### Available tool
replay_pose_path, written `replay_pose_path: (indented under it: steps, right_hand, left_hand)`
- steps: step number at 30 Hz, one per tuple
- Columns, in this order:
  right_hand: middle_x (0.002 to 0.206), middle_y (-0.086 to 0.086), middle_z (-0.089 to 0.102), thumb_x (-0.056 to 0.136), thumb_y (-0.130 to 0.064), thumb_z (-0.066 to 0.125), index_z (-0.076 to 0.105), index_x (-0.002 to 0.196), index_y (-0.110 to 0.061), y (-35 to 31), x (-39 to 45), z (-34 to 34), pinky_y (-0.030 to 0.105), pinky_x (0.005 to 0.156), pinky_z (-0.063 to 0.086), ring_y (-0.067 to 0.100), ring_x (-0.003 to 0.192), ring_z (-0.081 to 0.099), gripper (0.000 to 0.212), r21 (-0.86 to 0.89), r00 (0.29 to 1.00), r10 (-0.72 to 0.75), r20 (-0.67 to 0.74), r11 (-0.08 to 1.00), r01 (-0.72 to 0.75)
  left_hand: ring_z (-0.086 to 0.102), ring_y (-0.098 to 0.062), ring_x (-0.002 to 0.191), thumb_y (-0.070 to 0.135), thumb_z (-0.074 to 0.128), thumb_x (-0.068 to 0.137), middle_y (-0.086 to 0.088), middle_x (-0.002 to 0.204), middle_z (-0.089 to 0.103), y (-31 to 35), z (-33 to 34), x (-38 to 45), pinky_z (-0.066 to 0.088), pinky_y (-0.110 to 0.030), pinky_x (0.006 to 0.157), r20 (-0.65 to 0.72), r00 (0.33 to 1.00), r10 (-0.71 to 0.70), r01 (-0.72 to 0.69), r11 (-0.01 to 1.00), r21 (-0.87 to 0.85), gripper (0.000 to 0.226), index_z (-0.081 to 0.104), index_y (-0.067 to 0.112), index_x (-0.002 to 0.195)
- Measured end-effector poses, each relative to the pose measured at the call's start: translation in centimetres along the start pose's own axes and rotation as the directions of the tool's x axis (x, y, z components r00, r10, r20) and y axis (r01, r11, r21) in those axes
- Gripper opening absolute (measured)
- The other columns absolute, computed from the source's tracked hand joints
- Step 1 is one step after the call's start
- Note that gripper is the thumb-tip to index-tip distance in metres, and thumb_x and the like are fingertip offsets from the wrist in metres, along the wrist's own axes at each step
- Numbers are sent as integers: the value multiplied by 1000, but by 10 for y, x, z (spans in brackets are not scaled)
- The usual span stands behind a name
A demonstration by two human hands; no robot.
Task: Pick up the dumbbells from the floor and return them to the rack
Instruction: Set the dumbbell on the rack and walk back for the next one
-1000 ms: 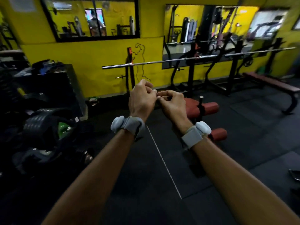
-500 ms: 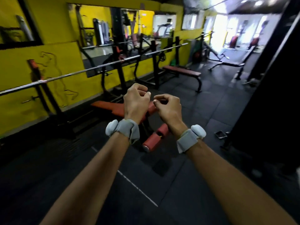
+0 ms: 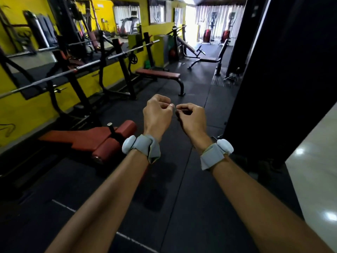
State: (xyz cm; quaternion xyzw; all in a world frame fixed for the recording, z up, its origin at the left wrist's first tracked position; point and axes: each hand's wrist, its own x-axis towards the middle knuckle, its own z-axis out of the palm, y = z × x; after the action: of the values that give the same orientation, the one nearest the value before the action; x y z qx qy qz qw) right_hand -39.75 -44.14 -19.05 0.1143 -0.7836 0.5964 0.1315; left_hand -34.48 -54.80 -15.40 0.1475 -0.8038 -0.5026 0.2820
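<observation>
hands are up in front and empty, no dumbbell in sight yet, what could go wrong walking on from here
1. The red bench lies low on the dark floor just left of the left hand; a foot could catch its roller end.
2. The barbell juts out from its stand on the left and could catch someone passing close.
3. Both hands, the right hand too, are curled near each other and hold no dumbbell; none shows here, so the search may run long.

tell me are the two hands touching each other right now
Cannot tell. In the head view the left hand and right hand are loosely curled with fingertips nearly meeting, but blur hides whether any gap remains.
</observation>
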Motion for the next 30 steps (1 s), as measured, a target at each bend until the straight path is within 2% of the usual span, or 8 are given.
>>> replay_pose_path:
  steps: [2, 11, 14, 17, 23, 26, 30]
  right_hand:
    - [86, -10, 75, 89, -16, 74, 77, 93, -24, 13, 35, 0, 38, 82, 61, 6, 84, 71, 10, 22, 1000, -4, 13, 1000, 4]
    - [85, -11, 73, 88, -16, 73, 73, 90, -31, 67, 214, 8, 38, 83, 61, 6, 83, 70, 15, 27, 999, -4, 33, 1000, 3]
    - [81, -9, 74, 86, -21, 74, 74, 89, -30, 85, 249, 15, 42, 77, 62, 10, 78, 71, 10, 57, 999, 38, 33, 998, -40]
    - [83, -8, 74, 86, -21, 74, 75, 93, -29, 107, 303, 30, 42, 78, 62, 11, 80, 71, 10, 70, 998, 61, 33, 996, -63]
    - [80, -9, 74, 87, -21, 75, 76, 95, -27, 153, 417, 63, 36, 77, 62, 7, 78, 71, 10, 49, 997, 77, 3, 996, -77]
    - [77, -9, 73, 86, -21, 75, 76, 94, -25, 172, 490, 84, 34, 73, 62, 8, 76, 71, 9, 27, 995, 88, -45, 996, -87]
    - [81, -7, 75, 85, -22, 74, 76, 95, -24, 190, 571, 108, 38, 76, 62, 11, 78, 72, 10, 26, 991, 113, -70, 993, -111]
  left_hand:
    - [65, -2, 78, 26, 71, 88, 11, 81, 71, 1, 24, 27, 47, -16, 62, 16, 1000, 19, -20, 999, 35, 11, 69, 25, 98]
    - [65, -5, 82, 27, 70, 88, 12, 81, 70, 1, 126, 171, 53, -23, 68, -30, 1000, -1, 3, 998, 62, 9, 68, 27, 96]
    - [63, -1, 80, 27, 71, 88, 12, 80, 69, -11, 146, 204, 50, -20, 65, -17, 1000, -9, 10, 997, 74, 10, 69, 25, 98]
    - [62, 2, 78, 27, 70, 89, 11, 81, 69, -24, 179, 256, 48, -17, 62, -6, 1000, -25, 25, 997, 70, 10, 68, 25, 99]
    - [68, -6, 79, 28, 71, 88, 10, 82, 70, -57, 246, 375, 60, -30, 71, 42, 998, -38, 38, 999, 6, 10, 68, 26, 97]
    - [67, -6, 81, 28, 72, 88, 10, 86, 71, -68, 280, 451, 61, -36, 77, 87, 996, -28, 30, 999, -18, 12, 68, 26, 99]
    - [68, -8, 82, 27, 72, 87, 10, 84, 72, -75, 313, 538, 60, -36, 80, 110, 994, -20, 25, 999, -37, 10, 69, 27, 96]
